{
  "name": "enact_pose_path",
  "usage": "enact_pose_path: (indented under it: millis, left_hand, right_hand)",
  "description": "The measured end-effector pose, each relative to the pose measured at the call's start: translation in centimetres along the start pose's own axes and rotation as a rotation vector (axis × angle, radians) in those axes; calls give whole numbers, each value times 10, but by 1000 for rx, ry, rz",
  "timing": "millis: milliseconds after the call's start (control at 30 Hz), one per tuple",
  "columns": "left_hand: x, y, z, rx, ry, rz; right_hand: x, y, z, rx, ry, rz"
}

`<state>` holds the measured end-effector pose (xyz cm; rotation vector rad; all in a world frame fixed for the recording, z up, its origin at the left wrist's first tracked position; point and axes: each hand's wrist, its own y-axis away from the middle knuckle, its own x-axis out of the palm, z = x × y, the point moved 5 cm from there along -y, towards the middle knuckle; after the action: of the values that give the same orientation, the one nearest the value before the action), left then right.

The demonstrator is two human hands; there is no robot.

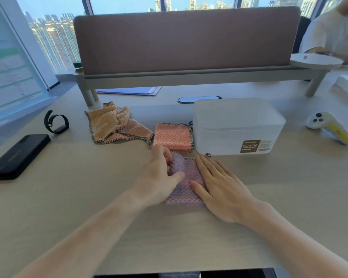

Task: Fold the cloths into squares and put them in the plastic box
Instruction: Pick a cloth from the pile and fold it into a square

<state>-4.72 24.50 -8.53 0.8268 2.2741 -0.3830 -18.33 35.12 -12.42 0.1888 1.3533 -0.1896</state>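
Pink cloth (186, 180) folded flat; folded orange cloth (172, 137), crumpled cloth (113, 122) beside lidded plastic box (237, 125)

Pink waffle-textured cloth (186, 181), dark-striped edging. Folded orange cloth (172, 137), same weave. Crumpled peach-orange cloth (113, 123). Frosted translucent white plastic box (237, 125), brown label. Light wood-grain surface (68, 197). Black phone (18, 155).
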Motion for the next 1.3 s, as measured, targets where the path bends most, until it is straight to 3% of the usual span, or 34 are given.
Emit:
enact_pose_path:
  millis: [133,300,367,433,533,600,667,800,867,933,1067,1200,1300]
  left_hand:
    - [12,0,2,74,112,106]
    - [13,-2,2,-5,130,36]
    - [7,-2,3,0,160,21]
    - [-5,-2,2,22,241,55]
    - [-36,-5,-6,26,385,97]
    - [-60,-10,-11,-24,517,126]
    - [-78,-19,-14,-65,642,186]
    - [-94,-43,-11,-112,778,260]
    - [-97,-57,-8,-123,792,273]
    - [-99,-72,-4,-127,750,275]
    - [-94,-108,11,-136,659,224]
    - [-76,-139,17,-88,578,173]
    - [-60,-148,19,-61,476,152]
  right_hand:
    - [0,0,0,-6,1,-8]
    - [-3,0,0,-11,-26,-31]
    - [-8,4,2,-5,-155,-63]
    - [-17,10,8,37,-461,-134]
    - [-26,18,21,211,-1106,-270]
    - [-21,17,41,262,-1512,-212]
    - [-21,9,63,194,-1848,-125]
    - [-34,-25,75,105,-2089,-126]
    - [-41,-44,70,106,-2094,-137]
    - [-47,-61,60,152,-1952,-210]
    - [-60,-90,47,276,-1452,-292]
    - [-78,-116,49,224,-857,-376]
    - [-72,-127,47,213,-578,-278]
